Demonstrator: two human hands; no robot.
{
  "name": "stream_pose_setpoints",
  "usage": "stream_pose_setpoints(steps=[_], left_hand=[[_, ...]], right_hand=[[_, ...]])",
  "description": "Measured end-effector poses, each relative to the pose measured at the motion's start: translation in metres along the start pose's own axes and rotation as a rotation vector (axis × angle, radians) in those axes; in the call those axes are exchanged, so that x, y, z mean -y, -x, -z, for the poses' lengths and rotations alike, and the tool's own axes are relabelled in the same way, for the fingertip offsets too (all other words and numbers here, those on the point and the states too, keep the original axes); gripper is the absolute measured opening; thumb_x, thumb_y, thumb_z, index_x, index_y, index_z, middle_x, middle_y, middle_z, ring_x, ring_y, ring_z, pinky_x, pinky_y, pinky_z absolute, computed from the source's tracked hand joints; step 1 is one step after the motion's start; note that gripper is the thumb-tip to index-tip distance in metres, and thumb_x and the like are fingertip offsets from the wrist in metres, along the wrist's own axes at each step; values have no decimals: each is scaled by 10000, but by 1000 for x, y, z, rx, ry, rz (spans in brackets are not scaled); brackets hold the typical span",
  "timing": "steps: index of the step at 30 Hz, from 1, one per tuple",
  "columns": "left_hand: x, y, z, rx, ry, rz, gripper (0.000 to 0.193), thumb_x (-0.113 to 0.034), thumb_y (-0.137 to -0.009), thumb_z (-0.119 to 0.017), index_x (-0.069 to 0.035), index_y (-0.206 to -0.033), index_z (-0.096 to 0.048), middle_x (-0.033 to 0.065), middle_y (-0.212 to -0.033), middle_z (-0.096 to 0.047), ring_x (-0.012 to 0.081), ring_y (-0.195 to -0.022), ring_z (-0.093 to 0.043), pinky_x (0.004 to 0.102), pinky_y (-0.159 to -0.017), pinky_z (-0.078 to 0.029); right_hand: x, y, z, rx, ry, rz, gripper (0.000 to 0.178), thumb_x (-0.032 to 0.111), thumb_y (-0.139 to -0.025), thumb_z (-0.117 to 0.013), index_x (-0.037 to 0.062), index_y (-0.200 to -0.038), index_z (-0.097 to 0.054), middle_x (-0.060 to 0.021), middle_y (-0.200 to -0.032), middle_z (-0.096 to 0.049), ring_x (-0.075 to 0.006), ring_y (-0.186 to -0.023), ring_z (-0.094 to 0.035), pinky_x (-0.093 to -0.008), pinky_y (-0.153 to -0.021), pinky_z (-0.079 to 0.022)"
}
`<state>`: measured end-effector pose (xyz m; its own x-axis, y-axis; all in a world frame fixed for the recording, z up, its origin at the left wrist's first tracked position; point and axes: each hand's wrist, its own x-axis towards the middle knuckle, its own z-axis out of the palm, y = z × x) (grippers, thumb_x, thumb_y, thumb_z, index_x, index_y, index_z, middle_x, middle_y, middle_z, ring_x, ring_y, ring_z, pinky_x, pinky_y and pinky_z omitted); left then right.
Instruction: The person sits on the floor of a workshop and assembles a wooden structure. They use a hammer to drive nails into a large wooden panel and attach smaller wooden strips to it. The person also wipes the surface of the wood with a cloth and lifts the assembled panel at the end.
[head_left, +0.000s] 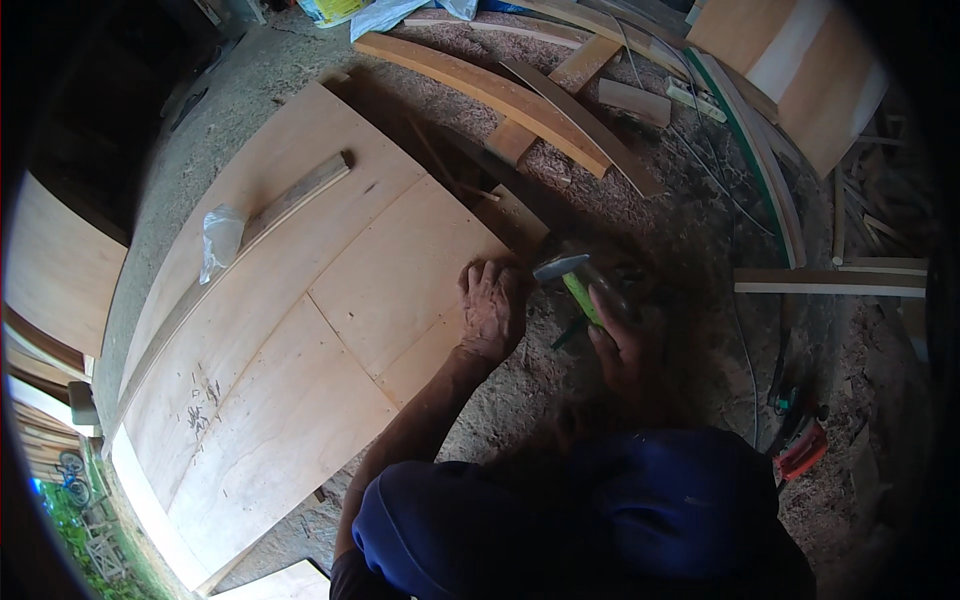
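Observation:
A large pale plywood panel (270, 400) with seams and small fastener marks lies at the left and middle. At its right corner my left hand (493, 310) rests with bent fingers by the edge; whatever its fingertips grip is hidden. My right hand (622, 345) is closed round the green handle of a hammer (578, 290). The grey hammer head sits just off the panel's corner, close to my left hand. Several nails (205, 400) lie loose on the panel. A long wooden strip (290, 203) lies across it, with a clear plastic bag (220, 240) on top.
Curved wooden boards (480, 95) and offcuts lie on the shavings-strewn floor beyond. A white power strip (696, 100) and cables (738, 330) are at the right. A red and black tool (802, 450) lies at the lower right. More plywood (60, 265) stands far left.

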<state>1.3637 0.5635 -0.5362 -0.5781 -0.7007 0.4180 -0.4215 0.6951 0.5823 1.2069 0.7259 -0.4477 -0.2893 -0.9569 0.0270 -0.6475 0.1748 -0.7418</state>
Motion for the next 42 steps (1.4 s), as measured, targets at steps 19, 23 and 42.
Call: stream_pose_setpoints(steps=[19,23,42], left_hand=[[-2,10,18,24,-8,9,394,-163,-843,-727,-47,-1192,-587,173,-1248,-579,415,-1182,-510,529,-1018,-396],[8,26,26,63,-94,10,541,-151,-826,-741,-24,-1295,-503,227,-1306,-527,460,-1208,-486,543,-1047,-395],[9,31,31,44,-78,20,486,-121,-820,-741,-12,-1239,-520,222,-1268,-552,438,-1165,-510,528,-1009,-418]], right_hand=[[1,-10,2,-16,194,135,504,44,-970,-614,181,-1452,-560,-224,-1181,-685,-378,-1069,-688,-442,-903,-549],[26,-23,14,6,190,151,507,24,-965,-614,183,-1444,-566,-225,-1159,-691,-379,-1051,-696,-435,-892,-558],[36,-23,12,-27,109,322,635,-46,-897,-665,226,-1460,-558,-226,-1004,-704,-368,-904,-715,-445,-806,-574]])
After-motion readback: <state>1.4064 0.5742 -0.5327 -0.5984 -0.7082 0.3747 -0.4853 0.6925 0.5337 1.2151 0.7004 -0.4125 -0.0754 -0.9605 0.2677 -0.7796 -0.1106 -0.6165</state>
